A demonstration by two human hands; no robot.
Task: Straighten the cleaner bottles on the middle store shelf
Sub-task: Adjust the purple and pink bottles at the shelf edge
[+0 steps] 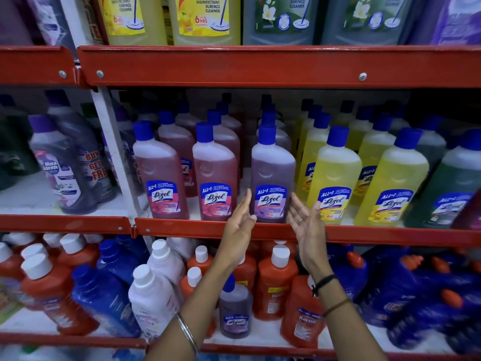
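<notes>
On the middle shelf (pixel 182 229) stand rows of blue-capped cleaner bottles. A purple bottle (pixel 272 175) stands upright at the front edge, label facing me. Left of it are two pink bottles (pixel 214 178) (pixel 158 175); to its right are yellow bottles (pixel 334 178) (pixel 393 183). My left hand (pixel 238 226) is open just left of the purple bottle's base, fingers apart. My right hand (pixel 308 225) is open just right of it, palm toward the bottle. Neither hand grips it; the fingertips are at most brushing its sides.
A green bottle (pixel 442 188) leans at the far right. Dark purple bottles (pixel 65 165) fill the neighbouring bay on the left. The shelf above holds large yellow and green cleaner cans. The lower shelf is crowded with orange, blue and white bottles (pixel 153 295).
</notes>
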